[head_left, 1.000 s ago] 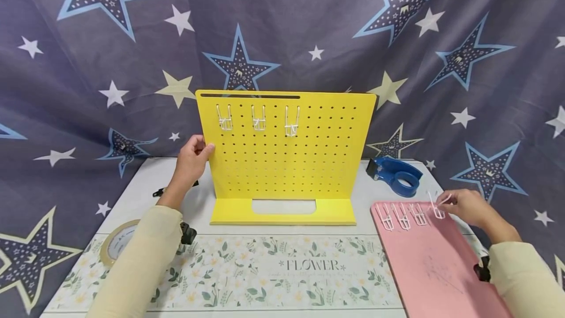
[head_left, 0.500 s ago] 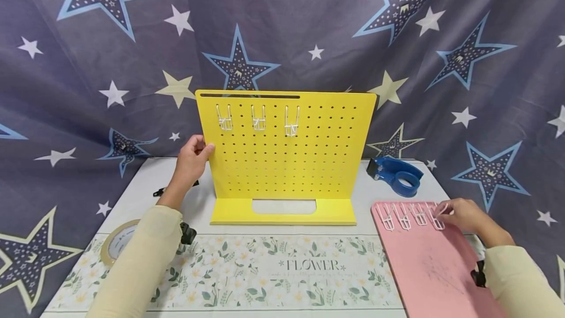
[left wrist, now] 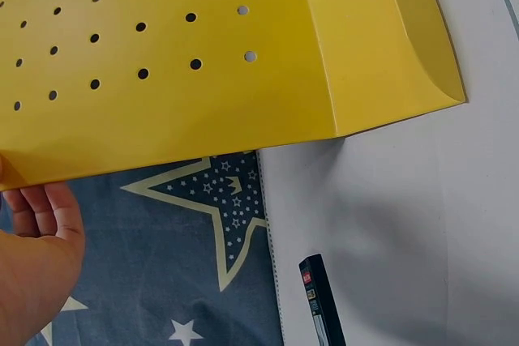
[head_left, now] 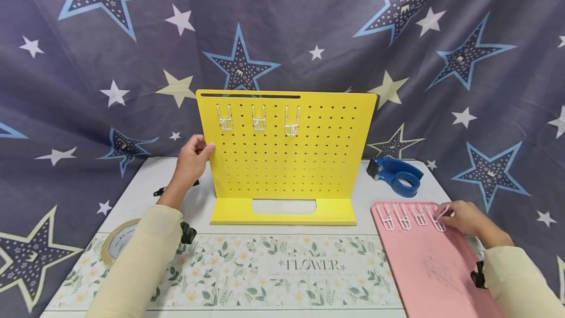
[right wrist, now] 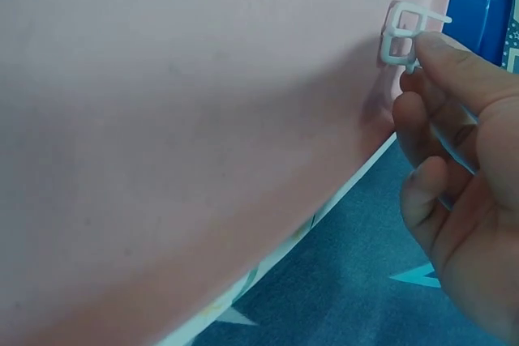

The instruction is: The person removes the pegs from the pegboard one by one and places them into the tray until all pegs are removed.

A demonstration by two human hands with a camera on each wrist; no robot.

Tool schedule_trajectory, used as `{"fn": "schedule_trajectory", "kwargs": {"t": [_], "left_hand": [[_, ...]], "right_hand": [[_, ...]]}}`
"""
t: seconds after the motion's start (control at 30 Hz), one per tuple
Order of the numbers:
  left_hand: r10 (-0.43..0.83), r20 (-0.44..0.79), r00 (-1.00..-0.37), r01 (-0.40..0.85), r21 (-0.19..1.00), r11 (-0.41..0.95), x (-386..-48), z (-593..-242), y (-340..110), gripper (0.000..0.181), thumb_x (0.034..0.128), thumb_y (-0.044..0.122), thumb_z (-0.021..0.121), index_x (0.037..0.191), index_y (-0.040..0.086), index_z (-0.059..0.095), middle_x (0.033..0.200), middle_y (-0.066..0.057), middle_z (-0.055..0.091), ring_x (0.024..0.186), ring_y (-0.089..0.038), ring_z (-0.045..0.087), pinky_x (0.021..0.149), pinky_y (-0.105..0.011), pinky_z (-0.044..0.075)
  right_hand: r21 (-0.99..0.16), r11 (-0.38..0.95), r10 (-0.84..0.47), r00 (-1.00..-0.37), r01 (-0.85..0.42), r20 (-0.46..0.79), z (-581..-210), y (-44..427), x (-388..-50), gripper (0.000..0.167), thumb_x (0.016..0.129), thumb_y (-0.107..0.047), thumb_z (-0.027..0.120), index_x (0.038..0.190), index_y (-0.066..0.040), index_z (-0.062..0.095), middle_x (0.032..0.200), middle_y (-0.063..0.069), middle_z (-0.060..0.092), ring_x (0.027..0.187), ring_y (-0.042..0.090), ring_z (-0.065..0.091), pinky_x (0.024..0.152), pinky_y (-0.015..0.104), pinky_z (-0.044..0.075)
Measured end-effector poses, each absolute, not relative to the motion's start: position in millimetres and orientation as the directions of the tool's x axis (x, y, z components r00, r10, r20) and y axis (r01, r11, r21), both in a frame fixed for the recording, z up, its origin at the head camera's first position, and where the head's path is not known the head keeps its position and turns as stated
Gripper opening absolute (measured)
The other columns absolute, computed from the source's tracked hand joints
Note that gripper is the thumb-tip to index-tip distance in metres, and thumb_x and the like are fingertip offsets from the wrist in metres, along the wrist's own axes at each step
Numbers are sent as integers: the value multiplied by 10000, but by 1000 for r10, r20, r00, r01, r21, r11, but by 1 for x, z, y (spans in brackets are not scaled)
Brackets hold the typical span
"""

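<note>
A yellow pegboard stands upright on its base at the middle of the table. My left hand grips its left edge, the thumb on the front; in the left wrist view the fingers lie behind the edge. Three white wire pegboard hooks hang in the upper rows, the rightmost hook slightly lower. On the far end of a pink tray, several similar hooks lie in a row. My right hand pinches the rightmost hook between thumb and fingers; the hook touches or nearly touches the tray.
A blue tape dispenser lies behind the tray. A tape roll is at the left, partly behind the left sleeve. A black object lies behind the left wrist. A starry curtain hangs behind the table.
My right hand has lowered the pinched hook from a tilted position down toward the tray, into line with the other hooks. The left hand and pegboard have stayed put.
</note>
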State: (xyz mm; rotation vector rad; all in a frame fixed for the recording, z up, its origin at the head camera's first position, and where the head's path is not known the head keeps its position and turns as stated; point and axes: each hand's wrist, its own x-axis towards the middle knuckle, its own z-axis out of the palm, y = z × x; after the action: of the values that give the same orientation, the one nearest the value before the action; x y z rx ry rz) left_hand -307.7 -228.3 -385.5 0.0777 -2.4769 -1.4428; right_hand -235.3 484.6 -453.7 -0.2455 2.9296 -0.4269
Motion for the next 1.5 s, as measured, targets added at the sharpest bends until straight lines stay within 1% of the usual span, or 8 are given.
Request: {"fn": "schedule_trajectory", "kwargs": {"t": [0.2,0.33,0.5,0.63,0.8,1.07,1.23,1.5], "left_hand": [[-178,205,-962,92,863,497,-307,-386,-228,291,1061,317,553,1236,87,513,1017,-45,495,924,-206,519,821,-291,474],[-172,204,-964,94,862,499,-307,-386,-229,298,1063,327,548,1241,90,511,1015,-45,491,925,-208,514,824,-298,467],[-167,204,-965,95,860,501,-306,-385,-229,305,1063,333,546,1247,92,511,1021,-46,492,928,-210,512,826,-301,466],[-171,202,-964,91,859,505,-305,-384,-229,310,1063,334,546,1250,90,511,1025,-49,496,931,-209,515,829,-300,469],[-179,202,-963,85,856,510,-305,-385,-230,297,1064,316,548,1252,89,516,1035,-60,504,935,-221,520,837,-316,471],[-173,196,-965,85,862,500,-306,-385,-228,308,1061,324,555,1259,90,519,1051,-72,514,948,-231,525,845,-323,476],[-174,197,-965,86,862,499,-307,-386,-228,314,1058,330,558,1259,90,521,1052,-72,521,948,-227,531,847,-315,479],[-170,213,-962,100,856,508,-308,-387,-229,307,1062,322,552,1257,87,521,1055,-69,527,945,-222,533,847,-318,477]], "right_hand": [[-289,949,-176,-972,-125,-157,-450,485,-236,40,882,-159,746,922,-153,742,907,57,718,791,153,582,665,307,457],[-278,952,-174,-974,-130,-143,-446,486,-236,78,862,-116,747,936,-142,743,893,45,725,788,154,599,680,332,479],[-291,951,-148,-979,-102,-141,-432,488,-236,142,874,-38,701,1013,-54,726,885,61,715,779,177,615,676,373,537],[-275,952,-154,-987,-134,-52,-418,487,-238,155,891,-20,689,1043,-6,719,876,83,715,765,190,634,674,412,556],[-219,958,-172,-983,-183,70,-404,479,-243,119,896,-61,709,1008,-28,732,861,87,730,768,231,666,695,473,547],[-214,954,-185,-975,-209,127,-381,453,-248,159,937,-114,697,1071,-33,730,958,170,740,860,363,691,769,591,545],[-195,943,-225,-946,-272,232,-368,427,-248,153,929,-114,714,1059,-38,739,932,150,749,812,303,688,726,545,557],[-196,912,-275,-892,-361,359,-350,374,-252,146,905,-82,736,1047,-58,755,930,123,734,759,215,629,628,342,516]]}}
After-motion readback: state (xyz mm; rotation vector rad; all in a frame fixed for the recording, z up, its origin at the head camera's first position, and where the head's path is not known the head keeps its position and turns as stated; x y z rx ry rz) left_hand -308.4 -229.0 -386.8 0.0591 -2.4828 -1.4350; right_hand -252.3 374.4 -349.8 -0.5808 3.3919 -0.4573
